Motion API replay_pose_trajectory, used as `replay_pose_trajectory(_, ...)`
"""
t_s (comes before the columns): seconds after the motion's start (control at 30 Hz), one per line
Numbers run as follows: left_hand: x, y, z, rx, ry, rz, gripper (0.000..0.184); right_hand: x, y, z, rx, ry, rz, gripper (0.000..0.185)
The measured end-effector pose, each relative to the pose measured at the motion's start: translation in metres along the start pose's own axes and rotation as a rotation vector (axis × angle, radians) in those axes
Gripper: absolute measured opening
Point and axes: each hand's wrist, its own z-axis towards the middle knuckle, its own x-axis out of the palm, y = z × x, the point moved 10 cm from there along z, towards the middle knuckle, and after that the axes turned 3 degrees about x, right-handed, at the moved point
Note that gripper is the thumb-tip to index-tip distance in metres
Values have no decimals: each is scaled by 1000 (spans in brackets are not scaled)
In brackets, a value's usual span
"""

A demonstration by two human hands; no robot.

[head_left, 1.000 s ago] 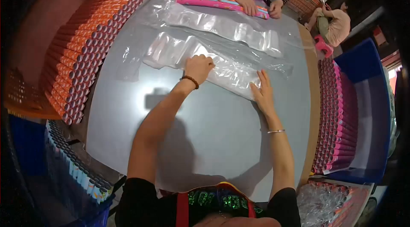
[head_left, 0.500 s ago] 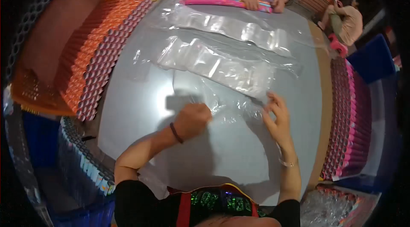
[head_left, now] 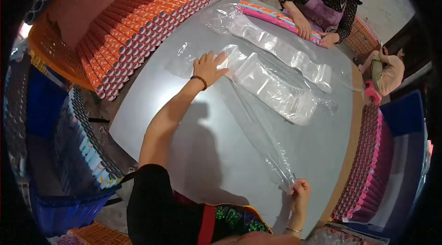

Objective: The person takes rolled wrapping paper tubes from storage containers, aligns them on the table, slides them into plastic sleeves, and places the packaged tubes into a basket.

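Note:
My left hand point(head_left: 209, 68) lies with fingers spread at the left end of a stack of clear plastic bags point(head_left: 271, 86). One long clear plastic bag point(head_left: 258, 130) stretches diagonally from near that hand toward me. Its near end is pinched between the fingers of my right hand point(head_left: 299, 193), close to the table's right front. Behind my stack lies a second stack of clear bags point(head_left: 281, 49). At the far edge a person's hands point(head_left: 304, 27) rest on a few patterned rolls point(head_left: 276, 18), coloured orange, blue and pink.
Orange patterned rolls point(head_left: 138, 19) are piled at the left beside an orange basket point(head_left: 60, 56). Blue crates point(head_left: 69, 212) with more rolls stand at lower left. Pink rolls point(head_left: 363, 166) line the right side of the grey table point(head_left: 152, 120). Another person point(head_left: 386, 72) sits at far right.
My left hand has reached forward and opened onto the stack's left end. My right hand has drawn back toward me with the end of one clear bag. The view has shifted.

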Motion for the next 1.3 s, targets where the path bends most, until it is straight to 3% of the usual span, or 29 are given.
replay_pose_trajectory(0.07, -5, 9, 17, -133, 52, -53, 78, 16, -6, 5, 46, 9, 80, 10)
replay_pose_trajectory(0.1, -5, 12, 27, -133, 46, -59, 78, 19, -6, 10, 39, 9, 76, 10)
replay_pose_trajectory(0.17, 12, 42, 43, -341, 90, -256, 81, 16, -12, 21, 51, -58, -38, 9)
replay_pose_trajectory(0.23, 39, 64, 70, -311, 145, -317, 74, 1, -15, 28, 6, -89, -146, 9)
replay_pose_trajectory(0.3, 24, 40, 71, -274, 304, -664, 61, -4, -8, 29, -58, -101, -169, 12)
replay_pose_trajectory(0.33, 22, 35, 63, -424, 435, -807, 62, -5, -9, 28, -61, -104, -172, 12)
replay_pose_trajectory(0.37, 25, 35, 66, -429, 437, -816, 62, -12, -11, 27, -33, -148, -162, 10)
replay_pose_trajectory(0.5, 27, 44, 94, -352, 293, -458, 66, -19, -21, 22, 28, -129, -4, 8)
replay_pose_trajectory(0.6, 39, 25, 101, -304, 389, -293, 56, -30, -23, 9, 26, -56, 44, 8)
replay_pose_trajectory(0.77, 34, 6, 99, -280, 499, -264, 49, -39, -18, -10, 36, -146, -73, 10)
replay_pose_trajectory(0.83, 30, 6, 113, -212, 435, -258, 54, -45, -15, -12, -14, -169, -112, 14)
replay_pose_trajectory(0.87, 19, 11, 118, -243, 299, -241, 48, -46, -18, -8, 15, -167, -132, 13)
replay_pose_trajectory(0.9, 21, 12, 118, -235, 308, -235, 48, -44, -20, -5, 44, -163, -151, 12)
replay_pose_trajectory(0.97, -37, -2, 102, -194, 82, 16, 36, -27, -19, 0, 87, -131, -135, 11)
replay_pose_trajectory(1.0, -35, -4, 93, -192, 85, 26, 36, -17, -21, 1, 125, -94, -129, 14)
replay_pose_trajectory(1.07, -70, -47, 67, 131, -360, 251, 24, -9, -20, 1, 120, -85, -143, 11)
replay_pose_trajectory(1.13, -33, -78, 31, 245, -79, 98, 24, -7, -24, 0, 116, -71, -158, 9)
replay_pose_trajectory(1.17, -26, -111, -11, 470, 50, 65, 24, -13, -23, -1, 89, -76, -238, 11)
replay_pose_trajectory(1.2, -43, -133, -65, 681, -165, -171, 26, -19, -21, -3, 59, -81, -320, 13)
replay_pose_trajectory(1.23, -9, -146, -93, 652, 107, 2, 38, -21, -21, -6, 61, -73, -318, 13)
replay_pose_trajectory(1.27, -13, -155, -129, 689, 9, -28, 52, -25, -18, -11, 42, -84, -322, 14)
replay_pose_trajectory(1.3, -7, -159, -154, 681, 134, 62, 61, -29, -15, -16, 22, -96, -329, 15)
